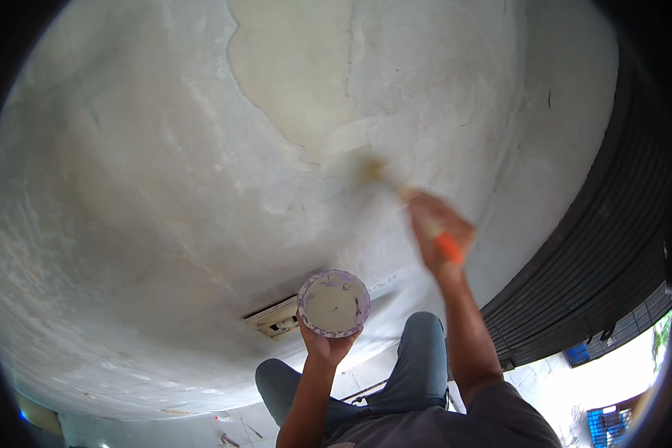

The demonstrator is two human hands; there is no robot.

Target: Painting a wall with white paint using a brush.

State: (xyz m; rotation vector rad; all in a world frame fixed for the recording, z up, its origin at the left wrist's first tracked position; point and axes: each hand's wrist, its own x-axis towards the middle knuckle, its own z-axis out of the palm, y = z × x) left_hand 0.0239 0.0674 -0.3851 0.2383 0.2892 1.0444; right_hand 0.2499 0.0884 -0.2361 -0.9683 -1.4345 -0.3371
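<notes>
My right hand is wrapped round a paintbrush whose orange handle end sticks out below the fist. The brush's bristle end is smeared by motion against the grey wall, just below a pale cream patch. Lower down, my left hand holds a round tub from beneath. Its rim is crusted with purple and white, and whitish paint lies inside with a few dark specks.
Behind the tub, a switch panel is set in the wall. Dark ribbed shutter slats curve along the right side. My knees are bent below. Blue crates stand at the lower right, near bright daylight.
</notes>
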